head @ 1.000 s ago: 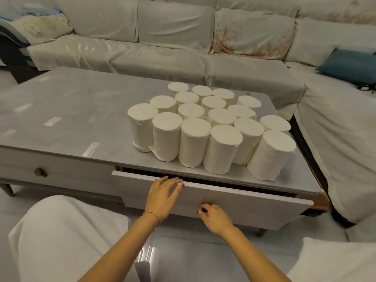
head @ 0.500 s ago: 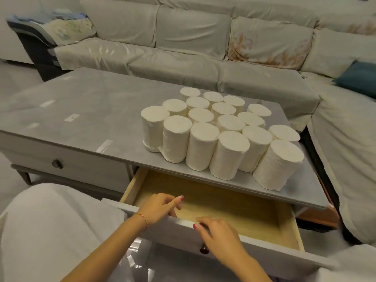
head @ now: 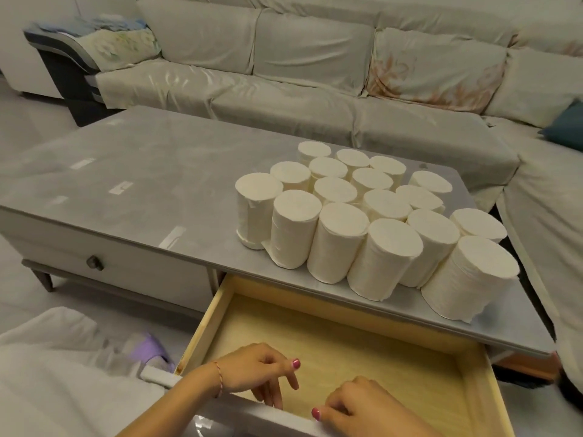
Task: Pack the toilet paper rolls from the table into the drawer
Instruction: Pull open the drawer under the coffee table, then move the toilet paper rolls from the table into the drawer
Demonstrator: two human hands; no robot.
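Head view, rolls [head: 372, 222] on table, well beyond empty hands' loosely curled fingers [head: 291, 378] over drawer [head: 347, 351]

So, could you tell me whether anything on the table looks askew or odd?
The front toilet paper rolls lean toward the open drawer rather than standing straight, and the rightmost roll sits close to the table edge.

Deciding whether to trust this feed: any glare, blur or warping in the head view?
Head view: soft window reflections streak the glossy table top; wide-angle warping bends the table edge and leans the toilet paper rolls outward; focus is mildly soft throughout; the open drawer is evenly lit; left hand and right hand show no motion smear.
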